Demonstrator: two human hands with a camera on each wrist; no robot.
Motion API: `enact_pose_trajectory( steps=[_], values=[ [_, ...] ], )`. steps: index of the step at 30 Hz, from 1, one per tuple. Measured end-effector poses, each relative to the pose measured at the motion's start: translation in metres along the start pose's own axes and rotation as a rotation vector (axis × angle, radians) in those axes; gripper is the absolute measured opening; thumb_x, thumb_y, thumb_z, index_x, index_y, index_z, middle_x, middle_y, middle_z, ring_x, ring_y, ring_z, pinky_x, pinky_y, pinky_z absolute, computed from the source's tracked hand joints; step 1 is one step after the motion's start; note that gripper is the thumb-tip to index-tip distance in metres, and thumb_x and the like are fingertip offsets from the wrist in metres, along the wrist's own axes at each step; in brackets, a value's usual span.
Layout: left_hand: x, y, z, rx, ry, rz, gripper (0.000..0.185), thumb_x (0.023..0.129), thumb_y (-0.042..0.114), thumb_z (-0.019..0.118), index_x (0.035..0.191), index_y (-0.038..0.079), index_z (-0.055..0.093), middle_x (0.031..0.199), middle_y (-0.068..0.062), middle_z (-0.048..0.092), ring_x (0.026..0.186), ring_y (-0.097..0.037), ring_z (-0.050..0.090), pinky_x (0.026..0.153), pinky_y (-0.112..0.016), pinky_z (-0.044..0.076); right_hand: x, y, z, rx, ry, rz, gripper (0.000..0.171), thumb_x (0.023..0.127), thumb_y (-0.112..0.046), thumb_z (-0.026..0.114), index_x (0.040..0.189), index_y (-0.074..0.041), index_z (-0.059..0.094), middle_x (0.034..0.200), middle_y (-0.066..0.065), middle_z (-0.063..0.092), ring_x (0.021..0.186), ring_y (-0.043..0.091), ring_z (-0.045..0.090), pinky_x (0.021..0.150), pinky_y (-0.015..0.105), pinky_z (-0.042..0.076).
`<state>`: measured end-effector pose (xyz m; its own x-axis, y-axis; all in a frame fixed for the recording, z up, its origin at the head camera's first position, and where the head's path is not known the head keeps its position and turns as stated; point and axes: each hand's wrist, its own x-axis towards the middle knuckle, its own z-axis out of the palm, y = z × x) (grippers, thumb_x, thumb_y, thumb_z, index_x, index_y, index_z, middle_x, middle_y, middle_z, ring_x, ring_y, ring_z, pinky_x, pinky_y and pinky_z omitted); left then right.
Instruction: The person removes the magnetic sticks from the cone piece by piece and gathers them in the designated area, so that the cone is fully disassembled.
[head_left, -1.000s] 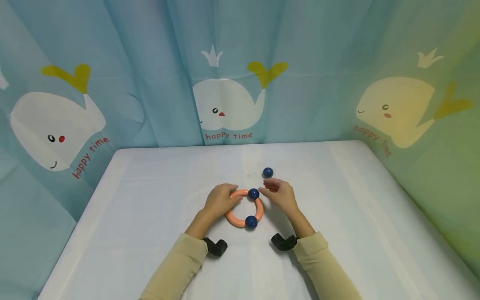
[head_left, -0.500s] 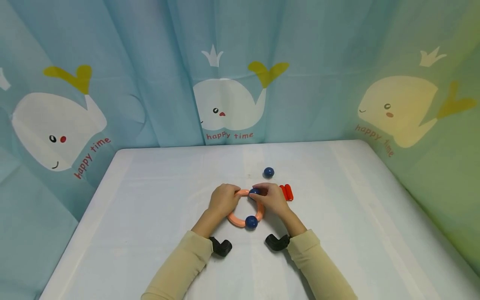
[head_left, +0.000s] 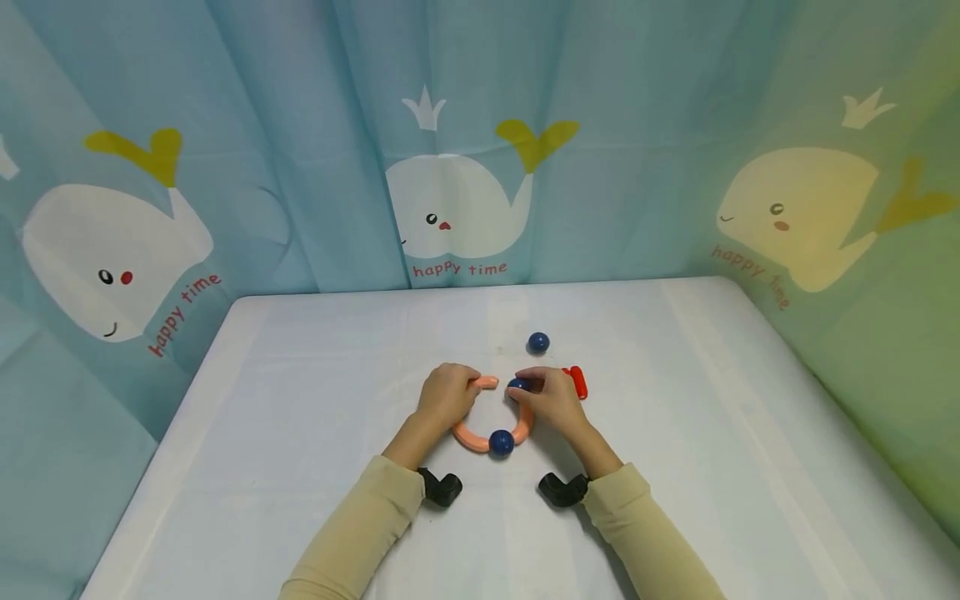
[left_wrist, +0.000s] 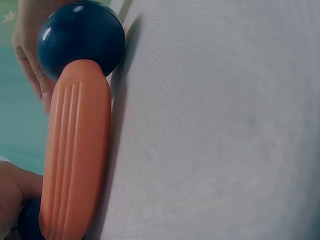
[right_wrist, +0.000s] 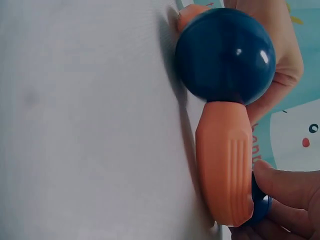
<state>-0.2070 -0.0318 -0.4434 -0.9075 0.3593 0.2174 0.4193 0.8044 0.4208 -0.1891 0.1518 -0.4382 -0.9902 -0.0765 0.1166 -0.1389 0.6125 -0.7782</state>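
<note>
The orange plastic ring (head_left: 480, 433) lies on the white table (head_left: 300, 467), with a gap open at its top. The left hand (head_left: 444, 397) grips one ring end. The right hand (head_left: 547, 398) pinches a dark blue ball (head_left: 519, 384) beside the gap. Fingers hide the joint. Farther back sit a red piece (head_left: 577, 381), half hidden, and a loose blue ball (head_left: 537, 342).

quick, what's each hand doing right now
Left hand: grips the orange ring piece.
Right hand: pinches the blue ball at the ring's top.
</note>
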Motion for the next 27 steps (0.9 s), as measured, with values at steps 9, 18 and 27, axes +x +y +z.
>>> enact_pose_trajectory(
  steps=[9, 18, 27],
  values=[
    [0.006, -0.005, 0.004, -0.044, -0.014, 0.011, 0.018, 0.086, 0.019, 0.066, 0.098, 0.008, 0.072, 0.095, -0.004, 0.068, 0.090, -0.023, 0.061, 0.081, -0.035, 0.046, -0.010, -0.007, 0.003, -0.014, 0.003, 0.051, 0.030, 0.072, -0.014, 0.079, 0.095, 0.002, 0.067, 0.086, 0.009, 0.065, 0.078, 0.020, 0.060, 0.071, 0.035, 0.050],
    [0.004, -0.007, -0.006, -0.088, -0.084, -0.026, 0.030, 0.085, 0.022, 0.067, 0.109, 0.005, 0.068, 0.104, -0.007, 0.066, 0.100, -0.025, 0.059, 0.087, -0.036, 0.044, -0.013, -0.010, 0.003, -0.004, 0.009, 0.086, 0.036, 0.077, -0.026, 0.076, 0.098, 0.002, 0.067, 0.088, 0.008, 0.066, 0.081, 0.020, 0.061, 0.073, 0.036, 0.050],
    [-0.018, -0.008, -0.029, -0.161, -0.105, -0.169, 0.042, 0.085, 0.028, 0.066, 0.120, 0.003, 0.061, 0.117, -0.011, 0.060, 0.112, -0.029, 0.052, 0.093, -0.041, 0.040, 0.017, -0.009, -0.003, -0.014, -0.089, -0.001, 0.032, 0.080, -0.015, 0.072, 0.105, 0.005, 0.065, 0.098, 0.015, 0.065, 0.088, 0.025, 0.060, 0.076, 0.036, 0.050]
  ],
)
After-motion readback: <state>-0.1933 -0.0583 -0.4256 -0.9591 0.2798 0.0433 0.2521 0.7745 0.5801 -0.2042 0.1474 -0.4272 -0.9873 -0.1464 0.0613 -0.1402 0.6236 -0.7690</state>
